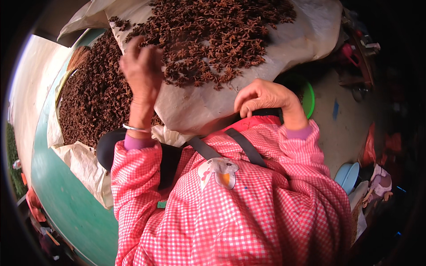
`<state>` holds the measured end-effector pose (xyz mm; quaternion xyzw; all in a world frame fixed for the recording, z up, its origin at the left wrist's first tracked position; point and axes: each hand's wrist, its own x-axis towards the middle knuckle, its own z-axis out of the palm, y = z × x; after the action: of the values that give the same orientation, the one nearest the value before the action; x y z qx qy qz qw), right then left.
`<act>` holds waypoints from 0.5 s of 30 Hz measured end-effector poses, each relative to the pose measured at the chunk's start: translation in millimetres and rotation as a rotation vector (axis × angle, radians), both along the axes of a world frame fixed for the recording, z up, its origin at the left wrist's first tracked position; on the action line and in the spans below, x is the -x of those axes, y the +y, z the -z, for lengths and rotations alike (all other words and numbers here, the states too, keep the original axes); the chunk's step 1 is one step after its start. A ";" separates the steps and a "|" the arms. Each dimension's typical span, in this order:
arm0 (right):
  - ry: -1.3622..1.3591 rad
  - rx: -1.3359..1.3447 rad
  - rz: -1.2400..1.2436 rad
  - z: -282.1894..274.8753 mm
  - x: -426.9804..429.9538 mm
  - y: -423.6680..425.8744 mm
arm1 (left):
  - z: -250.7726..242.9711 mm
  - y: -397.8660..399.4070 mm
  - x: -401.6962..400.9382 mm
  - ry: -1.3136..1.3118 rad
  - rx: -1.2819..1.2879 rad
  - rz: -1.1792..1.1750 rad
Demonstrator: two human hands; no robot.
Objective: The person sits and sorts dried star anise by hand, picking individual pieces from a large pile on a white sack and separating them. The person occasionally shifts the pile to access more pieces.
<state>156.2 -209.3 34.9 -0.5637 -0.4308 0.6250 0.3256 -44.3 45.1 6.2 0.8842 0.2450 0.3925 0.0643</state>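
Note:
Dried star anise (213, 43) is spread loosely over a pale plastic sheet (196, 106) in front of my lap. My left hand (141, 65), blurred and with a bracelet at the wrist, is raised at the sheet's left side, between that star anise and a larger heap of star anise (93, 89) on the left. Its fingers are bent, and what lies between them cannot be made out. Near the sheet's front right edge, my right hand (266, 96) hangs over my lap with curled fingers. The inside of its grip is hidden.
A green tub (309, 96) stands on the floor just beyond my right hand. At lower right are a light-blue basin (347, 178) and another person (380, 183). A broom head (78, 58) touches the left heap, which lies on pale sacking (85, 166).

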 end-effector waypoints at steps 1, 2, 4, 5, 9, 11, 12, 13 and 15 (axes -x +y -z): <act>-0.257 -0.048 0.145 7.1 -1.5 -8.8 | 3.4 -13.2 -3.9 0.060 0.168 0.099; -0.525 -0.170 0.376 18.9 0.7 -11.5 | 10.4 -32.9 -9.8 0.148 0.036 0.256; -1.099 -0.249 0.565 41.3 7.2 -13.9 | 28.2 -73.0 -24.0 0.318 0.000 0.428; -1.243 -0.324 0.522 53.1 14.3 -11.2 | 34.6 -83.6 -28.0 0.406 0.040 0.514; -1.371 -0.559 0.492 79.5 52.3 4.3 | 49.1 -67.4 -28.3 0.464 -0.022 0.424; -1.429 -0.601 0.477 80.1 65.2 10.5 | 50.6 -48.9 -24.4 0.426 -0.050 0.395; -1.408 -0.640 0.470 77.9 67.4 11.9 | 50.9 -41.4 -22.8 0.491 -0.029 0.373; -1.376 -0.655 0.486 74.8 66.0 13.8 | 50.1 -34.3 -21.7 0.408 -0.071 0.388; -1.304 -0.675 0.511 69.1 59.9 17.4 | 45.5 -22.6 -20.6 0.394 -0.082 0.359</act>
<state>96.3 -191.9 -34.2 -0.7696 -0.5590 -0.0926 0.2944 -23.7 22.5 -39.3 0.9747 0.0761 0.2047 0.0480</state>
